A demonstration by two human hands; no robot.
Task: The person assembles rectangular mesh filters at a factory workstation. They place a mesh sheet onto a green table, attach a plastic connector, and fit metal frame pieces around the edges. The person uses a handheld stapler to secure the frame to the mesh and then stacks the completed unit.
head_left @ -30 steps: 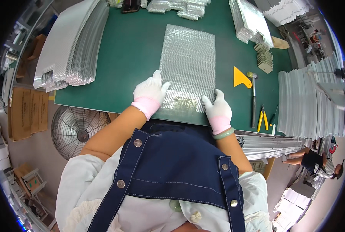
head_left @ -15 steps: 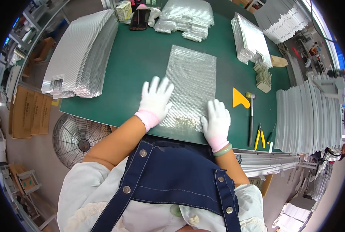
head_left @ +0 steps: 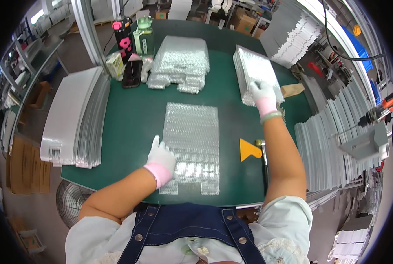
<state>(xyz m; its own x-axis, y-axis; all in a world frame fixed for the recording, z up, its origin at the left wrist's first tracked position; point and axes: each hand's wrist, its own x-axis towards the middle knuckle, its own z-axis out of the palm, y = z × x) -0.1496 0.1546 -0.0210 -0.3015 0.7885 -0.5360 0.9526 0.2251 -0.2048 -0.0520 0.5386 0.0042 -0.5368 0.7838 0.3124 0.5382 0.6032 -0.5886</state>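
Observation:
A silvery, finely textured sheet point(head_left: 191, 141) with a notch in its near edge lies flat on the green worktable. My left hand point(head_left: 162, 159), in a white glove with a pink cuff, rests at the sheet's left edge, its index finger stretched out and nothing visible in it. Stretched forward, my right hand point(head_left: 263, 93) is gloved the same way and sits over the near end of a stack of similar sheets point(head_left: 257, 68) at the back right. Its fingers look apart; the fingertips touch or hover at the top sheet, I cannot tell which.
A yellow scraper point(head_left: 249, 150) and a hammer point(head_left: 261, 143) lie beside my right forearm. Sheet stacks stand at the left point(head_left: 71, 116), the back point(head_left: 179, 64) and the right point(head_left: 324, 145). Near the phone point(head_left: 132, 74) are two bottles point(head_left: 143, 37). A wooden block point(head_left: 292, 90) lies back right.
My right hand has left the sheet's right edge and reached forward to the back-right stack. My left hand stays at the sheet's left side. The view has tilted up, showing more of the table's far end.

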